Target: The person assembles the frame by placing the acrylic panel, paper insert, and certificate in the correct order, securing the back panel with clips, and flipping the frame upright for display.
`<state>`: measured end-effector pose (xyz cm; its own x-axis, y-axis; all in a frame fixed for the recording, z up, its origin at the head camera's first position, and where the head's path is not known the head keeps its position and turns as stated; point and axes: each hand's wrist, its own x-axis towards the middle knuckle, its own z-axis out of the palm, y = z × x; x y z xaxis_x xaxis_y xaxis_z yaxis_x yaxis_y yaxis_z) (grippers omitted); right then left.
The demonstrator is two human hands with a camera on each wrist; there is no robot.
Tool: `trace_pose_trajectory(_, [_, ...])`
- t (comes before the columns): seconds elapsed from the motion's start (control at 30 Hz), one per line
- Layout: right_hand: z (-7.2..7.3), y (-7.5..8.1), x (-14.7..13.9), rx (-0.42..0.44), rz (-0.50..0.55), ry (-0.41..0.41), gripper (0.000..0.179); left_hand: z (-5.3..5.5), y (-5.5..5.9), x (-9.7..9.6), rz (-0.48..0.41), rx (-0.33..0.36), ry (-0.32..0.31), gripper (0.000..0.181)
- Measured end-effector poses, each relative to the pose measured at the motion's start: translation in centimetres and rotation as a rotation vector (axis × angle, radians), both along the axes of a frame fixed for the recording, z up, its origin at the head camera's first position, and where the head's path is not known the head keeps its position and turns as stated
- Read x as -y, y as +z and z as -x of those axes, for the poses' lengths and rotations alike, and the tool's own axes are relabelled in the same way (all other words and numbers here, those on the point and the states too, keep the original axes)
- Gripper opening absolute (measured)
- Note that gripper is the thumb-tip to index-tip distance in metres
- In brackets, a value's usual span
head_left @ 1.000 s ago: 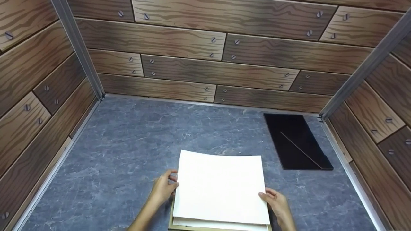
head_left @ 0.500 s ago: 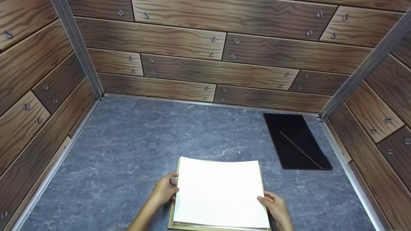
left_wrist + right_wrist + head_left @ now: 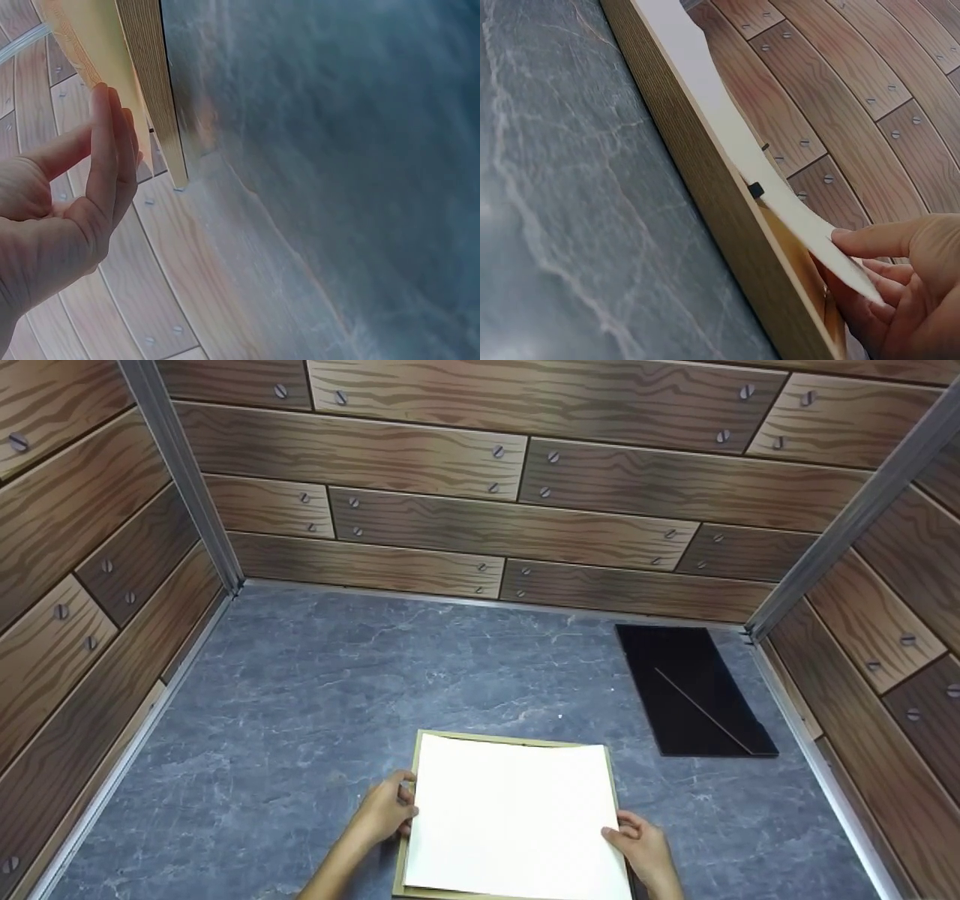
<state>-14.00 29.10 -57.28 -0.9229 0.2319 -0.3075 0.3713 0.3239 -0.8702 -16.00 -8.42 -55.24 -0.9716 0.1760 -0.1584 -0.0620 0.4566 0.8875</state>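
Note:
A large white sheet of thin card [image 3: 514, 817], bowed along its length, lies over a shallow wooden frame [image 3: 403, 855] at the front of the table. The frame's light rim shows along the far and left sides. My left hand [image 3: 386, 808] pinches the sheet's left edge; in the left wrist view its fingers [image 3: 112, 150] meet the sheet beside the frame's side. On the other side, my right hand [image 3: 646, 851] grips the right edge between thumb and fingers. The right wrist view shows the sheet's near corner raised above the frame, and a small black clip [image 3: 756, 190] at the frame's inner edge.
A flat black panel [image 3: 697, 690] with a thin slanting line across it lies at the back right of the blue-grey marbled table [image 3: 337, 675]. Wood-plank-patterned walls [image 3: 420, 472] with metal corner strips enclose the table at the back and both sides.
The sheet has come down and toward me, so the frame's far rim now shows beyond it. Both hands have moved slightly nearer along with it, keeping their hold.

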Motion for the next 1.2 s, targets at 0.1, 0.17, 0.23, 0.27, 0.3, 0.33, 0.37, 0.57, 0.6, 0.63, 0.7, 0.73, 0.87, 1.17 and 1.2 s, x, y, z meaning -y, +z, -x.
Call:
trace_pose_trajectory(0.1, [-0.17,-0.02,0.04,-0.049,-0.074,0.026,0.051,0.02,-0.05,-0.04,0.01,0.003,0.0,0.043])
trace_pose_trajectory(0.17, [-0.27,0.0,0.06,-0.093,-0.161,0.051,0.051,0.0,-0.11,-0.04,0.018,-0.001,-0.008,0.043])
trace_pose_trajectory(0.23, [-0.4,0.15,0.09,-0.108,-0.263,0.068,0.051,-0.02,-0.17,-0.02,0.024,-0.003,-0.017,0.043])
trace_pose_trajectory(0.27, [-0.46,0.26,0.12,-0.107,-0.305,0.078,0.05,-0.03,-0.22,0.0,0.021,-0.005,-0.022,0.042])
trace_pose_trajectory(0.3, [-0.51,0.37,0.13,-0.103,-0.345,0.085,0.05,-0.04,-0.28,0.0,0.023,-0.006,-0.026,0.041])
trace_pose_trajectory(0.33, [-0.54,0.46,0.15,-0.095,-0.377,0.095,0.05,-0.03,-0.32,-0.02,0.021,-0.005,-0.028,0.04])
trace_pose_trajectory(0.37, [-0.56,0.57,0.17,-0.081,-0.397,0.102,0.049,-0.02,-0.35,-0.03,0.017,-0.006,-0.03,0.039])
trace_pose_trajectory(0.57, [-0.65,0.57,0.32,-0.064,-0.443,0.123,0.049,-0.04,-0.34,-0.12,0.054,-0.044,-0.058,0.033])
trace_pose_trajectory(0.6, [-0.66,0.53,0.32,-0.068,-0.444,0.125,0.048,-0.04,-0.32,-0.13,0.072,-0.056,-0.063,0.032])
trace_pose_trajectory(0.63, [-0.64,0.47,0.31,-0.069,-0.445,0.123,0.048,-0.02,-0.31,-0.12,0.091,-0.073,-0.067,0.032])
trace_pose_trajectory(0.7, [-0.61,0.39,0.28,-0.069,-0.44,0.122,0.048,0.07,-0.33,-0.12,0.133,-0.107,-0.072,0.032])
trace_pose_trajectory(0.73, [-0.59,0.37,0.28,-0.067,-0.438,0.122,0.048,0.11,-0.31,-0.11,0.152,-0.12,-0.073,0.031])
trace_pose_trajectory(0.87, [-0.59,0.34,0.31,-0.07,-0.438,0.127,0.048,0.18,-0.2,-0.18,0.236,-0.164,-0.087,0.02])
trace_pose_trajectory(1.17, [-0.58,0.42,0.59,-0.064,-0.429,0.171,0.039,-0.2,0.12,-0.25,0.331,-0.195,-0.143,0.023])
trace_pose_trajectory(1.2, [-0.56,0.44,0.56,-0.057,-0.436,0.171,0.038,-0.25,0.18,-0.26,0.337,-0.182,-0.145,0.018])
